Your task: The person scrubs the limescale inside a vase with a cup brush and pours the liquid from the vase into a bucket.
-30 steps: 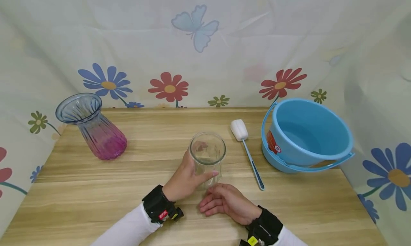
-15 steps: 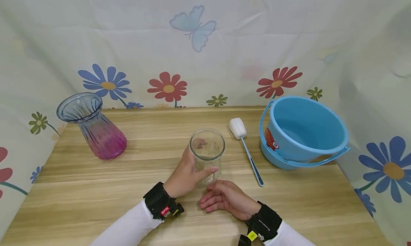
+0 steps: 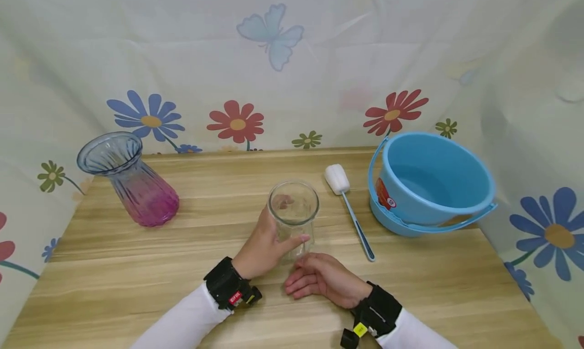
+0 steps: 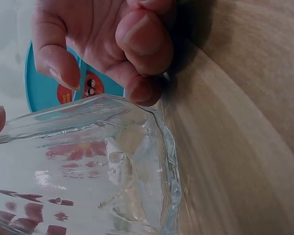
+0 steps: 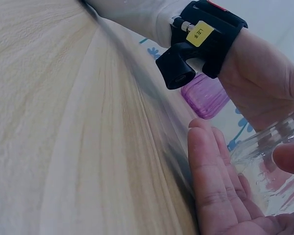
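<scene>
In the head view a clear glass jar (image 3: 294, 203), round at the rim and faceted lower down, stands near the middle of the table. My left hand (image 3: 266, 245) grips it from the left, thumb across the near side and fingers behind. Beside the jar's base on the near right is my right hand (image 3: 321, 280), palm turned inward, fingers loosely bent. The left wrist view has the right hand's fingertips (image 4: 144, 90) right at the jar's bottom edge. Seen from the right wrist, the right hand's fingers (image 5: 208, 171) extend alongside the glass, low over the tabletop.
A sponge-headed bottle brush (image 3: 349, 207) lies right of the jar. Farther right, a light blue bucket (image 3: 410, 207) stands with its handle lowered. A blue-to-pink ribbed glass vase (image 3: 146, 187) stands at the left. A flowered cloth (image 3: 319, 50) backs the wooden table (image 3: 137, 283).
</scene>
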`<action>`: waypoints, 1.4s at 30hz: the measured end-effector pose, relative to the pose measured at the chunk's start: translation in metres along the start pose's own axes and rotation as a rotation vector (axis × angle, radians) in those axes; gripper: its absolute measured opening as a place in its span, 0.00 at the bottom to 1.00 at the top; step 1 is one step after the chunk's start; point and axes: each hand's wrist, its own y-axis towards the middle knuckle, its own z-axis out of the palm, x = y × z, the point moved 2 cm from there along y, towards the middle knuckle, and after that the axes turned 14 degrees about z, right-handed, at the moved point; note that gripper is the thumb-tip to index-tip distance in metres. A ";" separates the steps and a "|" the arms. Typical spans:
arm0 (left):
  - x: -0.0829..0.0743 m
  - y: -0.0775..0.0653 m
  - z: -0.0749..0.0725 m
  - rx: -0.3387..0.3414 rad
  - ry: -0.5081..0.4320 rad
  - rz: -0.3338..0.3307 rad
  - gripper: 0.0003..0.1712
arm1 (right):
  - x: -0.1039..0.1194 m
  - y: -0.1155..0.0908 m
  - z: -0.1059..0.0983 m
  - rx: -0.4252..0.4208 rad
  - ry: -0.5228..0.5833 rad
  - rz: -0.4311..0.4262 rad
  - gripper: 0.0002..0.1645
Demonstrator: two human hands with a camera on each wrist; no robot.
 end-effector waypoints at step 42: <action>0.003 0.001 -0.002 0.020 0.026 -0.010 0.51 | 0.035 -0.079 -0.074 -1.120 -1.231 -0.183 0.34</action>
